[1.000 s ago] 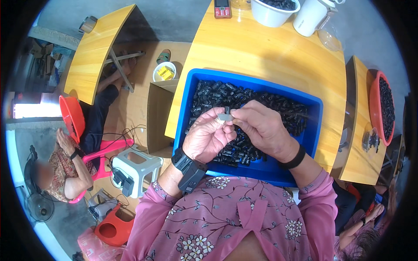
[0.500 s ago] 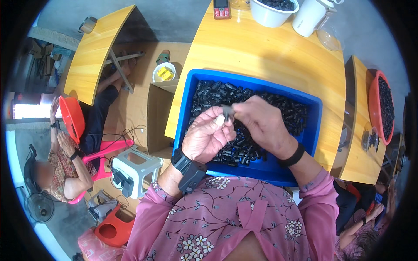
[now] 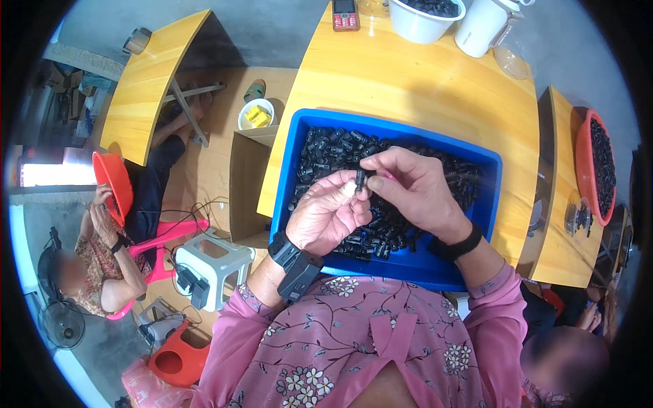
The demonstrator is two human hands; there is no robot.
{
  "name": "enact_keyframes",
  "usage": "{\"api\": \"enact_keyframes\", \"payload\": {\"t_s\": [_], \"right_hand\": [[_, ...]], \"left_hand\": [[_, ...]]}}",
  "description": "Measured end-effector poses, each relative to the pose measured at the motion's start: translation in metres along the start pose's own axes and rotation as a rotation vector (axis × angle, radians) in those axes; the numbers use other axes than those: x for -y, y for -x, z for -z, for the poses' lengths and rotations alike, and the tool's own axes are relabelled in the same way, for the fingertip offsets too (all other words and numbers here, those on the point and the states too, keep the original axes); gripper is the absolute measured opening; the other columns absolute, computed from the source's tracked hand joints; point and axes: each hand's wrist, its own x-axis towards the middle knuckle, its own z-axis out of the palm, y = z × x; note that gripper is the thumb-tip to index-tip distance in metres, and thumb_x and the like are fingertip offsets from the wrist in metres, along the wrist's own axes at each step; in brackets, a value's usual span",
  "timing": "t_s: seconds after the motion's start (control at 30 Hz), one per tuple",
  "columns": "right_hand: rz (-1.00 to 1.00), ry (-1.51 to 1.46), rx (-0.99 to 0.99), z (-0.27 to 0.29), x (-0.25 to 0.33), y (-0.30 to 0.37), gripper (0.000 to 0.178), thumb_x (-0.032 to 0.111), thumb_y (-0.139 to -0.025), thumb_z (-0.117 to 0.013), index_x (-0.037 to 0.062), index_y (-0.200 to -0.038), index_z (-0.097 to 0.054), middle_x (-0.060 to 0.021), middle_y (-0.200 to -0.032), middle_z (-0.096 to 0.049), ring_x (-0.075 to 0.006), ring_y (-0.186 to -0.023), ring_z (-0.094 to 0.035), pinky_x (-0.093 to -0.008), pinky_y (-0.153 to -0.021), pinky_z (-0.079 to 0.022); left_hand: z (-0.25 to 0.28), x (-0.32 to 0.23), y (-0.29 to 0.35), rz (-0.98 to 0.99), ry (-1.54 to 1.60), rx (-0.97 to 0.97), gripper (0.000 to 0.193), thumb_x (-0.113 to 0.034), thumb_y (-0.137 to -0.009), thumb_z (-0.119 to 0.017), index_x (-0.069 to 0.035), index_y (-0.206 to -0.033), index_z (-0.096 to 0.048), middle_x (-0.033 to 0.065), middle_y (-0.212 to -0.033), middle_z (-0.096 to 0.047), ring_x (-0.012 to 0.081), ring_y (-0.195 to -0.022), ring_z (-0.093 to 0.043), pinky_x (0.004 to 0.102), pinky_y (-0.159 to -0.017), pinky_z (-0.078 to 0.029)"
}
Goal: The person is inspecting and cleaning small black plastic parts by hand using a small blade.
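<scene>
My left hand (image 3: 318, 216) pinches a small black cylindrical plastic part (image 3: 360, 179) between thumb and fingers, holding it upright. A pale cover wraps that thumb's tip. Close beside it on the right is my right hand (image 3: 423, 197), its fingers curled and its fingertips near the part. A bit of something pink shows between right thumb and fingers, too small to name. Both hands are above a blue plastic bin (image 3: 401, 126) holding many similar black parts (image 3: 333, 146). These lie in a loose heap, partly hidden by my hands.
The bin rests at the near edge of a yellow wooden table (image 3: 408, 81). Along its far side are a red phone (image 3: 345, 16), a white bowl (image 3: 415, 26) of black parts and a white jug (image 3: 481, 27). A cardboard box (image 3: 249, 183) and grey stool (image 3: 214, 268) stand left. Other people sit on both sides.
My right hand has shifted slightly right and down, uncovering the black part in my left hand. The left hand has barely moved. At left, another person's hand has moved to the orange basin.
</scene>
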Motion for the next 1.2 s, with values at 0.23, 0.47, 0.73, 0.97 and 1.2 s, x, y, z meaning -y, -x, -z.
{"api": "enact_keyframes", "payload": {"t_s": [0.23, 0.47, 0.73, 0.97, 1.2], "right_hand": [[-0.074, -0.023, 0.060, 0.002, -0.001, -0.001, 0.010, 0.005, -0.091, -0.065, -0.0024, -0.097, -0.066, -0.0017, -0.077, -0.068, -0.0046, -0.073, -0.060, -0.0224, -0.066, -0.050], [-0.196, -0.136, 0.068, 0.007, 0.004, -0.004, 0.011, 0.007, -0.093, -0.064, -0.0038, -0.095, -0.065, -0.0051, -0.077, -0.070, -0.0073, -0.073, -0.067, -0.0232, -0.066, -0.053], [-0.085, -0.034, 0.077, 0.002, 0.002, -0.002, 0.011, 0.007, -0.092, -0.066, -0.0033, -0.097, -0.066, -0.0063, -0.079, -0.071, -0.0073, -0.074, -0.067, -0.0234, -0.067, -0.053], [-0.067, -0.063, 0.071, 0.004, 0.003, 0.000, 0.014, 0.009, -0.095, -0.063, -0.0035, -0.101, -0.067, -0.0065, -0.083, -0.071, -0.0082, -0.075, -0.067, -0.0235, -0.067, -0.053], [-0.234, 0.005, 0.008, 0.015, 0.014, -0.001, 0.024, 0.015, -0.100, -0.057, -0.0039, -0.110, -0.066, -0.0059, -0.086, -0.068, -0.0105, -0.079, -0.063, -0.0249, -0.070, -0.051]], "left_hand": [[0.000, -0.001, -0.001, 0.055, -0.079, -0.006, 0.013, -0.011, -0.097, -0.061, -0.004, -0.108, -0.060, 0.0073, -0.089, -0.064, 0.0141, -0.073, -0.054, 0.0288, -0.067, -0.045], [-0.003, -0.001, -0.001, 0.061, -0.063, 0.007, 0.013, -0.012, -0.097, -0.061, -0.004, -0.108, -0.061, 0.0064, -0.088, -0.063, 0.0131, -0.071, -0.053, 0.0274, -0.065, -0.044], [0.000, 0.001, -0.001, 0.069, -0.081, 0.022, 0.016, -0.013, -0.098, -0.061, -0.003, -0.111, -0.060, 0.0048, -0.089, -0.062, 0.0124, -0.071, -0.052, 0.0269, -0.065, -0.043], [0.001, 0.000, -0.003, 0.086, -0.040, 0.048, 0.020, -0.014, -0.098, -0.060, -0.003, -0.114, -0.059, 0.0043, -0.089, -0.059, 0.0125, -0.073, -0.051, 0.0268, -0.065, -0.043], [-0.002, -0.001, -0.001, 0.006, -0.024, 0.009, 0.027, -0.013, -0.098, -0.059, -0.007, -0.125, -0.058, 0.0059, -0.091, -0.057, 0.0140, -0.078, -0.051, 0.0281, -0.068, -0.045]]}}
